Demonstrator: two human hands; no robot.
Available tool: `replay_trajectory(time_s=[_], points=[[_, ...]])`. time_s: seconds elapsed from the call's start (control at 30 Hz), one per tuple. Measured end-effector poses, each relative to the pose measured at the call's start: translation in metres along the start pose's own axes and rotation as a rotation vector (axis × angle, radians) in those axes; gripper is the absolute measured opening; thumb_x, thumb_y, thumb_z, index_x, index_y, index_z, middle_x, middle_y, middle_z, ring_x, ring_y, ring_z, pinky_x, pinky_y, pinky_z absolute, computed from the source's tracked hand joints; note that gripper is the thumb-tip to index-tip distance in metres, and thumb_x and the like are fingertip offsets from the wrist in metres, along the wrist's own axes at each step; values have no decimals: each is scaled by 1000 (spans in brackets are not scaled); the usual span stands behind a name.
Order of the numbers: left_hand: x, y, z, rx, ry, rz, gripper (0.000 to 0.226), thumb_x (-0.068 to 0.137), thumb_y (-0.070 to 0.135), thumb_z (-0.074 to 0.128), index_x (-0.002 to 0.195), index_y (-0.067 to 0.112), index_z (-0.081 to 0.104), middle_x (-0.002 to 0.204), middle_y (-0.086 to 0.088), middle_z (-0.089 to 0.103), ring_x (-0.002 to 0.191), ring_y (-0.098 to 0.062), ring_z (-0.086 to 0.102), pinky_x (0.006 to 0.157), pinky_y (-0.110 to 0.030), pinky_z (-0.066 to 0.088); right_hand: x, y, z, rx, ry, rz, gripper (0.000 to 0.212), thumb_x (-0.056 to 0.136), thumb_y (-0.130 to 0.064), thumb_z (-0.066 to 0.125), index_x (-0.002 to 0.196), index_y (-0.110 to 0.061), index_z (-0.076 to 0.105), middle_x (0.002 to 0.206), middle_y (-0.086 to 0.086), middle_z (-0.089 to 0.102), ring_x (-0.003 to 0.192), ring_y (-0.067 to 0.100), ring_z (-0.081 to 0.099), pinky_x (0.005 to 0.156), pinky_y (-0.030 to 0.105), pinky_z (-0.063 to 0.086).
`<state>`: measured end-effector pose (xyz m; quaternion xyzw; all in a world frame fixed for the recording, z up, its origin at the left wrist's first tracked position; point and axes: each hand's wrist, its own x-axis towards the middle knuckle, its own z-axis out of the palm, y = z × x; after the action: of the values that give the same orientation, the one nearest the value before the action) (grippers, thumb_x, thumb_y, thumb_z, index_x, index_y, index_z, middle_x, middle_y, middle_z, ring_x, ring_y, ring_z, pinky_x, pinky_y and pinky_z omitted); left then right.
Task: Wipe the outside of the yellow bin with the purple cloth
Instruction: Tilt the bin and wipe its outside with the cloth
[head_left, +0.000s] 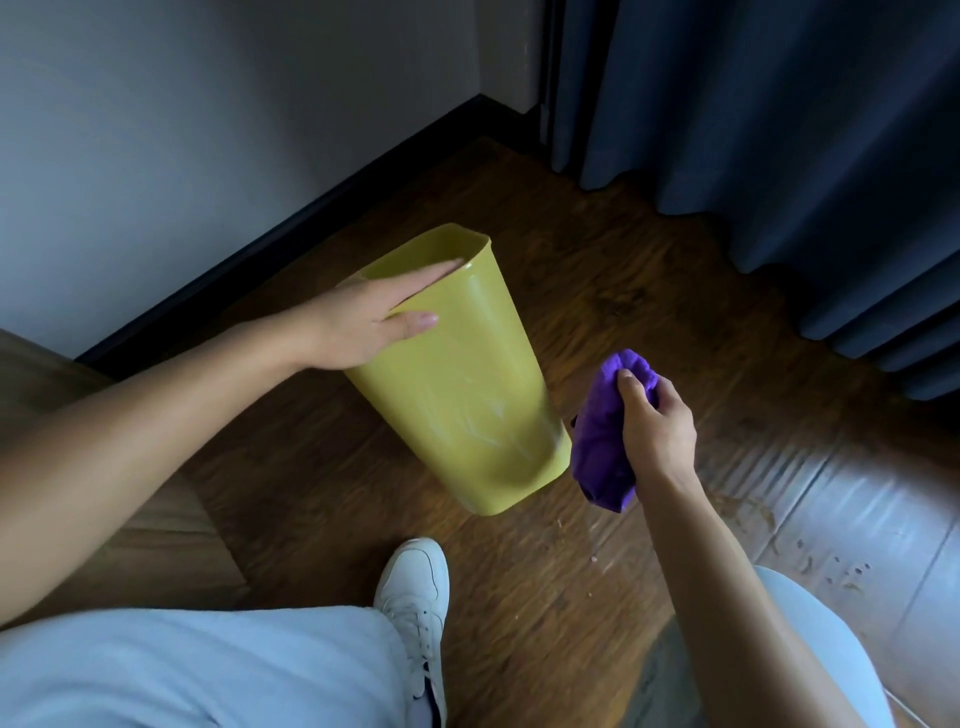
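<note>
Your left hand (363, 322) lies flat and spread on the yellow bin (457, 384), fingers (431, 273) stretched across its open rim and thumb laid on the near wall. The bin is smooth, glossy plastic, a tapering rounded-rectangle shape, tipped over with its mouth toward the wall (182, 130) and its closed base toward you; faint pale streaks show on its upper face. Your right hand (657, 421) is clenched around the purple cloth (605, 441), a soft, bunched wad that bulges above and below your fist. The cloth sits just beside the bin's base corner; whether it touches the plastic, you cannot tell. Under them runs a dark wood-grain floor (597, 270), with open boards to the right of the bin up to the heavy pleated blue curtain (779, 130). A dark skirting board (291, 228) runs close behind the bin's mouth. Your white shoe (413, 592) stands near the base.
</note>
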<state>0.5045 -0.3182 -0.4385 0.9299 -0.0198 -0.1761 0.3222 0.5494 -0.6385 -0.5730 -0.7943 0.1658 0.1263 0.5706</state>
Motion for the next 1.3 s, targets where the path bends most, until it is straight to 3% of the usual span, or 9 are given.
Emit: replay_trajectory(time_s=[0.33, 0.47, 0.57, 0.67, 0.73, 0.93, 1.07, 1.2, 1.3], points=[[22, 26, 8, 7, 300, 19, 54, 110, 18, 44, 161, 24, 30, 143, -17, 59, 102, -8, 68, 82, -27, 53, 1, 2, 3, -23, 12, 0, 15, 99, -51, 55, 112, -44, 59, 100, -11, 69, 93, 17, 68, 78, 36, 57], [27, 21, 4, -83, 373, -57, 53, 110, 15, 42, 161, 27, 32, 108, 17, 62, 33, -5, 34, 36, -13, 27, 4, 2, -1, -8, 37, 6, 32, 100, -51, 55, 126, -35, 64, 101, -10, 69, 89, 13, 67, 69, 30, 52], [28, 14, 2, -100, 406, -129, 52, 110, 18, 41, 160, 30, 34, 50, 8, 51, 34, -6, 27, 35, -14, 26, 5, 2, -1, 0, 43, 12, 36, 100, -51, 56, 130, -33, 64, 102, -10, 69, 89, 12, 66, 66, 28, 49], [29, 15, 3, -115, 421, -162, 52, 109, 19, 42, 159, 32, 35, 106, -3, 66, 34, -5, 29, 35, -14, 29, 4, 2, -1, -1, 36, 17, 37, 99, -52, 56, 130, -34, 64, 101, -11, 69, 90, 12, 67, 68, 29, 50], [26, 15, 3, -122, 410, -160, 52, 109, 19, 42, 159, 33, 35, 57, 13, 50, 35, -5, 29, 36, -15, 29, 4, 3, -1, -2, 33, 19, 35, 98, -53, 56, 128, -36, 64, 101, -10, 70, 91, 14, 67, 72, 32, 54], [0, 12, 22, -118, 405, -129, 52, 110, 21, 41, 159, 36, 33, 57, 14, 54, 41, -2, 28, 42, -28, 33, 6, 0, -4, 24, 51, 16, 30, 96, -54, 57, 117, -35, 68, 99, -7, 72, 93, 18, 69, 79, 37, 56], [-18, 13, 31, -81, 415, -103, 52, 111, 22, 40, 160, 35, 30, 148, 15, 57, 113, -9, 67, 95, -31, 51, 5, -4, -5, 40, 40, 1, 17, 97, -53, 58, 109, -44, 64, 99, -12, 71, 92, 14, 69, 76, 35, 57], [-13, 9, 35, -94, 372, -84, 53, 111, 24, 40, 158, 44, 29, 61, 14, 57, 52, -15, 47, 55, -34, 40, 1, -6, -4, 16, 35, 6, 24, 97, -52, 59, 116, -40, 68, 99, -11, 72, 92, 16, 70, 70, 32, 54], [-14, 11, 34, -89, 350, -70, 52, 111, 26, 39, 157, 46, 27, 71, 3, 66, 52, -18, 48, 55, -40, 45, -3, -8, -6, -2, 17, 2, 15, 98, -53, 57, 99, -42, 68, 96, -6, 73, 92, 22, 71, 75, 42, 57]])
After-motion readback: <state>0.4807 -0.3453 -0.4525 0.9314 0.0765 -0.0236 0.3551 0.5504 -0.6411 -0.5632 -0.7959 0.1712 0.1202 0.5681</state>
